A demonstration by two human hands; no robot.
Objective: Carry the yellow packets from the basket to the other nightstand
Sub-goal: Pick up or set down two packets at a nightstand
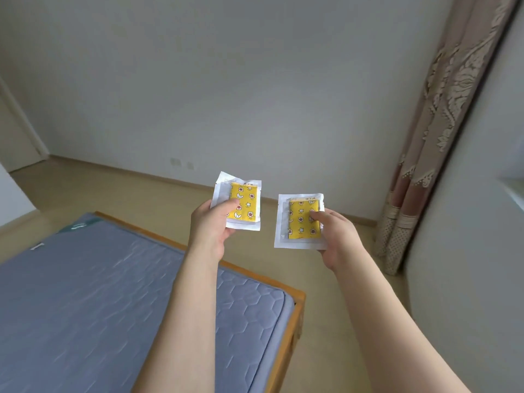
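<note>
- I've got 2 yellow packets, one per hand, both held out in front of me at arm's length over the floor, just past the foot corner of the bed.
- Left packet [239, 201]: clear/white sealed pouch w/ a yellow card inside, printed w/ white moons, white stars and small dark-red flower shapes. Pouch tilts a bit, top leaning right. White border shows all round the yellow.
- Right packet [301, 221]: same kind, clear/white pouch, yellow insert w/ red flowers and white stars; a pale strip w/ tiny print runs along its top edge, too small to read. Sits nearly upright, face toward me.
- My left hand [212, 225] pinches the left packet at its lower-left side: thumb on the front face, other fingers curled behind, out of sight.
- My right hand [338, 236] pinches the right packet at its lower-right side: thumb on the yellow front, fingers behind the pouch.
- The 2 packets are apart, not touching; left one sits a little higher and farther than the right.
- Count: 2 packets, 2 hands, both bare forearms in view.
- Bed [85, 307]: 1, lower left, bare blue-grey quilted mattress on a wood frame [297, 316]; corner of it lies below my left forearm.
- Curtain [433, 131]: 1, pink-beige w/ lace pattern, hangs at right.
- Wall [226, 80] plain pale grey; 2 small sockets [181, 164] low on it, near the skirting.
- Floor [326, 307] light wood-tone.
</note>
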